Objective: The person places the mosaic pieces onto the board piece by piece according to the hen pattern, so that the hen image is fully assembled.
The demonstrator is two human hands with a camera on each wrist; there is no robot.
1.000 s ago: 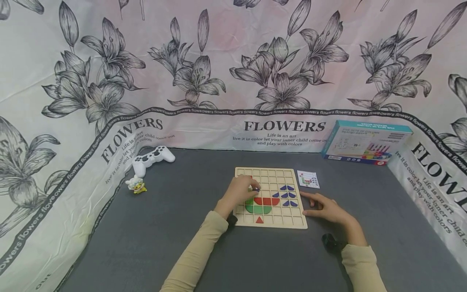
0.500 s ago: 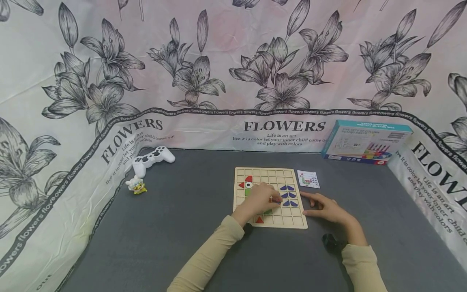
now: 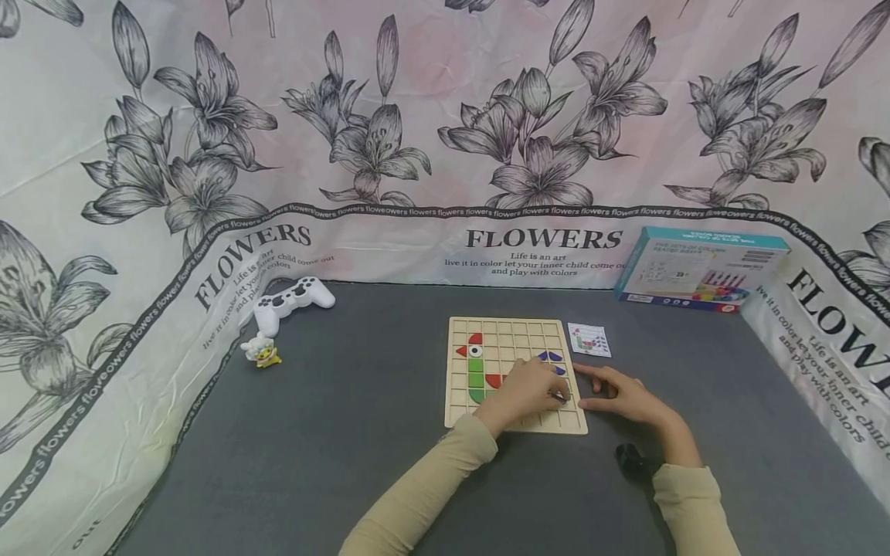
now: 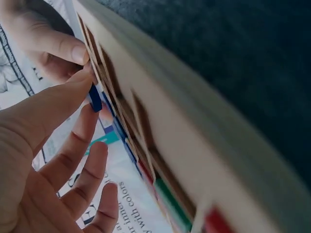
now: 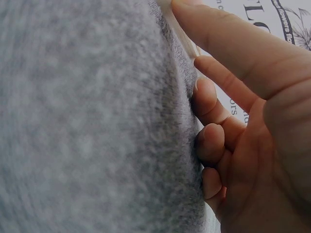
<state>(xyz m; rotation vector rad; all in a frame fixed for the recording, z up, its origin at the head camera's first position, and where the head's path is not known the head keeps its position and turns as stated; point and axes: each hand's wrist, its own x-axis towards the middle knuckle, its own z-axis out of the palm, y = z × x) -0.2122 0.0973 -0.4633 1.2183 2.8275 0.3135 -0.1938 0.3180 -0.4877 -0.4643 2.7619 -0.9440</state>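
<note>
A square wooden grid board [image 3: 514, 330] lies on the dark table. My left hand [image 3: 527, 394] is over its lower right part and pinches a small blue petal-shaped piece [image 4: 95, 98] between thumb and index finger, just off the board. Red, green and blue pieces lie in the grid, among them a green square [image 3: 476, 365], a round eye piece [image 3: 475, 351] and blue petals [image 3: 555, 357]. The left hand hides part of them. My right hand [image 3: 622, 394] rests on the table at the board's right edge, its thumb and index fingertips touching that edge.
A small printed pattern card [image 3: 589, 340] lies beyond the right hand. At the back right stands a teal-edged box [image 3: 701, 270]. A white game controller [image 3: 292, 303] and a small yellow-and-white figurine [image 3: 262, 351] sit at the left. Flower-printed cloth closes off the back and sides.
My left hand has moved right across the board, from the left columns to the lower right, pinching a blue piece. The right hand has stayed at the board's right edge.
</note>
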